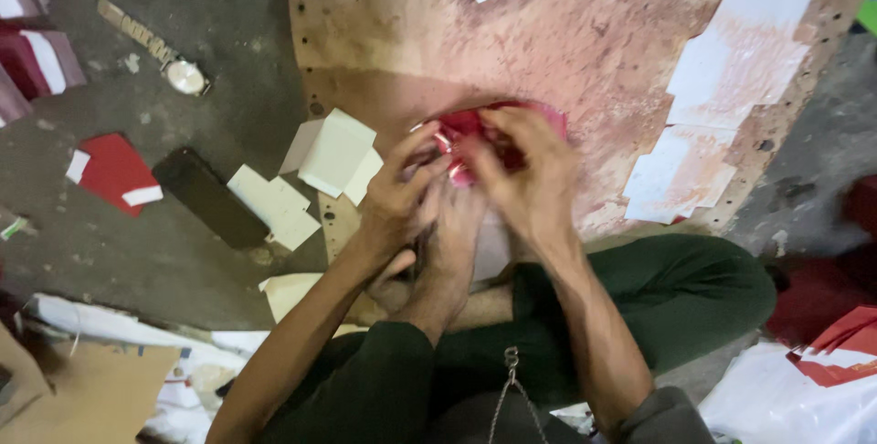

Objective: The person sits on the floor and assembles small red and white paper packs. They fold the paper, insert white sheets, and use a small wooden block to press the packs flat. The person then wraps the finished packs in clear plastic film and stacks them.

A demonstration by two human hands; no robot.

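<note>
Both my hands work on one red folded paper piece [475,129] held over a worn wooden board [585,33]. My left hand [402,193] pinches its left side with fingers curled. My right hand [530,174] covers its right side and top. Much of the red piece is hidden under my fingers. My bare foot and dark green trouser legs lie just below the hands.
White card pieces [333,156] lie left of my hands, and more white sheets [722,97] lie at the board's right. On the grey floor [210,15] are a wristwatch [183,74], a dark phone [208,197], red card [114,170] and brown cardboard [91,394].
</note>
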